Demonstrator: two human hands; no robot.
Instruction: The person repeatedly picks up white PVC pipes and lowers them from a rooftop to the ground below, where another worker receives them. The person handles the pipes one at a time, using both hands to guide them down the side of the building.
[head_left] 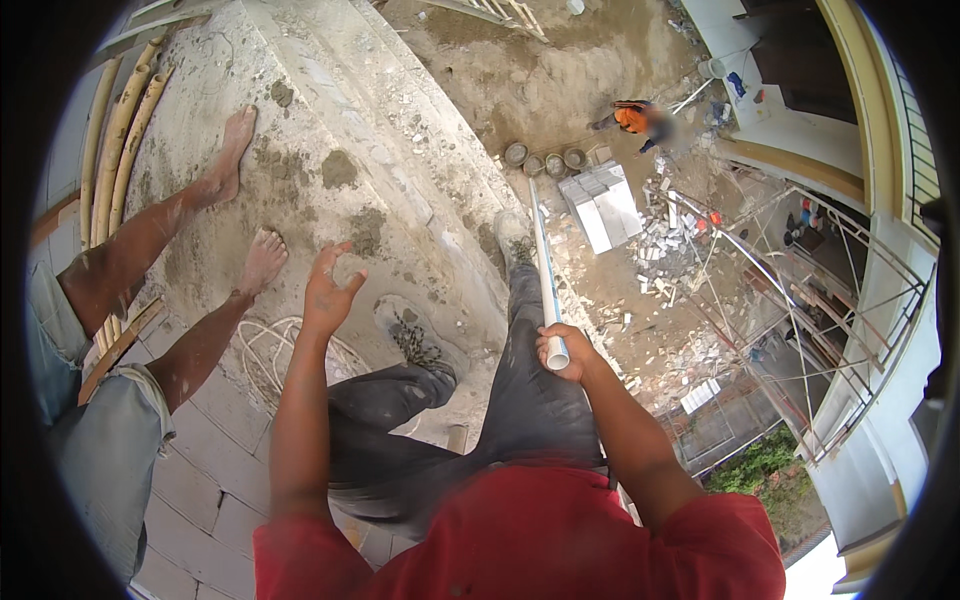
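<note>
My right hand (pixel 568 352) is wrapped around a long white plastic pipe (pixel 546 262), close to its near open end. From there the pipe runs away from me beside my right leg, toward the ground beyond the ledge; where its far end rests I cannot tell. My left hand (pixel 332 292) is raised above the rough concrete, thumb and fingers apart, with nothing in it. A loose coil of pale rope or cable (pixel 268 345) lies on the surface near my left forearm. My left shoe (pixel 422 340) is planted on the concrete, dusted with cement.
A barefoot person in denim shorts (pixel 110 425) is close on my left, beside bamboo poles (pixel 118 140). The ledge (pixel 440 120) drops to lower ground with buckets (pixel 555 163), a stack of pale blocks (pixel 603 205), rubble (pixel 672 240) and a person in orange (pixel 632 117). Scaffolding (pixel 845 330) stands at right.
</note>
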